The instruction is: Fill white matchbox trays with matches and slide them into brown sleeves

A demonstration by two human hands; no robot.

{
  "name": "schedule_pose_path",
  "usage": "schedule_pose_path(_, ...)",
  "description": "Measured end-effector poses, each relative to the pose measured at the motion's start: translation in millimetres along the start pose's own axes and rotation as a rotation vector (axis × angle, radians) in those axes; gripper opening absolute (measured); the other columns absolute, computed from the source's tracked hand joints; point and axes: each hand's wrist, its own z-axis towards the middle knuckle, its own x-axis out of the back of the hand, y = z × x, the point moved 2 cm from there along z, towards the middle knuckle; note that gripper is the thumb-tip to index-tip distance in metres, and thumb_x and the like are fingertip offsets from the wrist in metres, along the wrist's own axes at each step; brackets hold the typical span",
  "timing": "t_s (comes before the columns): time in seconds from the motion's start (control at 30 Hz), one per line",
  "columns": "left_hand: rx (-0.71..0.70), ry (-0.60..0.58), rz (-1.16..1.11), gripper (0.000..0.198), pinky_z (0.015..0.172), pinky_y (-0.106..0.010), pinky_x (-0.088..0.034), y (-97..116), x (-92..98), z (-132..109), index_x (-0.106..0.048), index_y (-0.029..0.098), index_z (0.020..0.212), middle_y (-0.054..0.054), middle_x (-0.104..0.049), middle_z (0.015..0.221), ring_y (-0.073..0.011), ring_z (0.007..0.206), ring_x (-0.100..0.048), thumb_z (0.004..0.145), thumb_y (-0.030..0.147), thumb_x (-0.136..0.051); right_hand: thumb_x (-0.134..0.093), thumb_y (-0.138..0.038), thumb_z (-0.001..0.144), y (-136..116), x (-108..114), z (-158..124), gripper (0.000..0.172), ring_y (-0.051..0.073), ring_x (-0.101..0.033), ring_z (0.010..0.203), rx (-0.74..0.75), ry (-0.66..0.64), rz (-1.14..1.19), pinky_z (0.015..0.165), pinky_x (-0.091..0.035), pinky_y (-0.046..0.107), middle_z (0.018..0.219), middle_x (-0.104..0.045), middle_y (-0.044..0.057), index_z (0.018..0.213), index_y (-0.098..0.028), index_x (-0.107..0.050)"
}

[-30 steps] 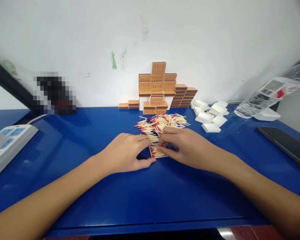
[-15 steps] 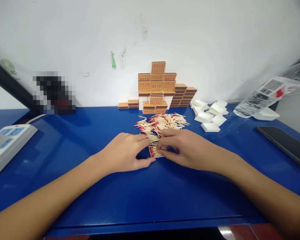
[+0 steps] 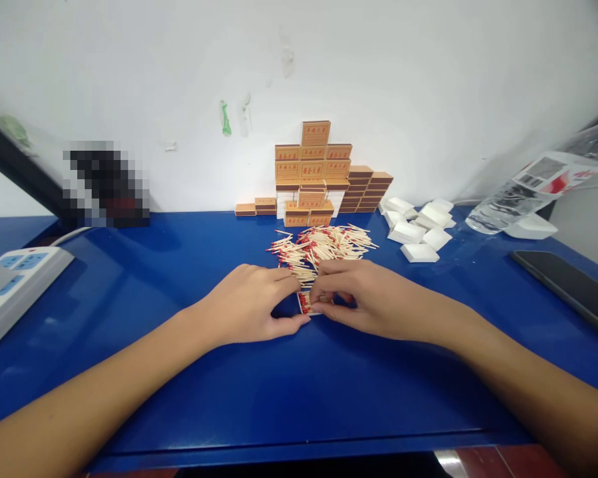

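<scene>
A small white matchbox tray [image 3: 299, 308] lies on the blue table, with red-tipped matches [image 3: 305, 300] inside. My left hand [image 3: 252, 302] rests at the tray's left end, thumb and index finger bracing its near and far corners. Over the right part of the tray is my right hand [image 3: 351, 292]. Its thumb and fingertips are pinched together at the matches and hide much of the tray. Just behind both hands spreads a loose heap of matches [image 3: 331, 242], heads mostly pointing left.
Orange matchboxes [image 3: 313, 171] are stacked against the wall. White trays [image 3: 421, 253] lie in a pile to their right, near a leaning water bottle [image 3: 518, 189]. A phone [image 3: 571, 285] lies far right; a power strip [image 3: 27, 285] is at left.
My right hand has shifted slightly left over the tray, its fingertips still pinched and now covering more of the matches in it. My left hand stays almost in place.
</scene>
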Motion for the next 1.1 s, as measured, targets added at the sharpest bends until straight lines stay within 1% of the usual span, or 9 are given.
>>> schedule_pose_path(0.07,0.004,-0.003,0.003,0.031,0.06,-0.031,-0.044,0.2,0.1,0.1,-0.071,0.018,0.098,-0.002,-0.074,0.089,-0.0181,0.072,-0.069,0.098,0.048,-0.062,-0.063,-0.019,0.098,0.1,-0.1,0.0,0.01,0.014,-0.06,0.078,-0.014,-0.005,0.002,0.07,-0.044,0.028,0.094,-0.066,0.003,0.095,-0.02,-0.073)
schedule_pose_path(0.2,-0.009,-0.002,0.007,0.031,0.061,-0.031,-0.043,0.7,0.5,0.1,-0.071,0.018,0.099,-0.002,-0.074,0.091,-0.0178,0.073,-0.069,0.099,0.047,-0.061,-0.062,-0.025,0.1,4.2,-1.1,0.2,0.014,0.014,-0.059,0.076,-0.055,0.028,-0.046,0.069,-0.043,0.029,0.091,-0.065,0.003,0.092,-0.019,-0.071)
schedule_pose_path(0.33,-0.004,-0.018,0.01,0.031,0.061,-0.031,-0.044,0.5,0.3,-0.3,-0.071,0.018,0.099,-0.002,-0.075,0.091,-0.0184,0.075,-0.07,0.099,0.048,-0.062,-0.063,-0.028,0.1,7.2,-1.9,-0.1,0.016,0.015,-0.058,0.074,-0.091,0.016,-0.119,0.068,-0.041,0.03,0.089,-0.065,0.003,0.089,-0.019,-0.07)
schedule_pose_path(0.4,-0.003,-0.014,0.012,0.032,0.061,-0.031,-0.043,0.5,0.2,-0.3,-0.071,0.018,0.098,-0.002,-0.075,0.091,-0.0189,0.075,-0.07,0.098,0.048,-0.062,-0.064,-0.028,0.1,6.9,-1.4,-0.5,0.016,0.015,-0.058,0.075,-0.091,0.025,-0.137,0.068,-0.041,0.03,0.089,-0.065,0.004,0.089,-0.019,-0.07)
schedule_pose_path(0.53,-0.006,-0.015,0.0,0.032,0.062,-0.032,-0.043,0.9,-0.2,0.1,-0.072,0.018,0.1,-0.002,-0.075,0.092,-0.0194,0.076,-0.07,0.099,0.048,-0.062,-0.066,-0.028,0.099,5.0,-2.1,-1.0,0.012,0.014,-0.06,0.075,-0.064,0.01,-0.08,0.068,-0.042,0.029,0.091,-0.067,0.003,0.091,-0.019,-0.071)
schedule_pose_path(0.67,-0.005,-0.022,0.011,0.031,0.062,-0.032,-0.043,1.4,0.1,1.0,-0.071,0.017,0.099,-0.002,-0.075,0.092,-0.0189,0.075,-0.07,0.099,0.048,-0.062,-0.065,-0.032,0.101,5.4,-2.3,-0.8,0.018,0.014,-0.058,0.073,-0.097,0.016,-0.12,0.066,-0.04,0.03,0.09,-0.065,0.003,0.09,-0.019,-0.071)
schedule_pose_path(0.83,-0.016,-0.029,0.01,0.031,0.062,-0.032,-0.044,1.5,0.4,0.9,-0.072,0.017,0.1,-0.002,-0.075,0.092,-0.0194,0.077,-0.071,0.099,0.047,-0.063,-0.065,-0.028,0.1,5.7,-2.4,-0.6,0.016,0.014,-0.058,0.074,-0.082,0.028,-0.159,0.068,-0.04,0.03,0.089,-0.065,0.003,0.089,-0.018,-0.07)
schedule_pose_path(1.0,-0.008,-0.024,0.006,0.032,0.062,-0.033,-0.045,1.3,-0.4,0.1,-0.072,0.017,0.1,-0.002,-0.075,0.093,-0.02,0.077,-0.071,0.099,0.047,-0.062,-0.063,-0.032,0.102,4.0,-1.7,-2.1,0.02,0.014,-0.057,0.073,-0.079,0.03,-0.151,0.066,-0.039,0.03,0.089,-0.064,0.003,0.089,-0.018,-0.07)
schedule_pose_path(1.1,-0.001,-0.021,0.005,0.033,0.062,-0.033,-0.045,1.1,-0.6,0.2,-0.073,0.018,0.102,-0.002,-0.075,0.093,-0.0202,0.076,-0.071,0.099,0.049,-0.062,-0.066,-0.029,0.1,3.2,1.7,-3.2,0.016,0.014,-0.058,0.076,-0.076,0.011,-0.126,0.068,-0.04,0.029,0.09,-0.065,0.003,0.089,-0.019,-0.07)
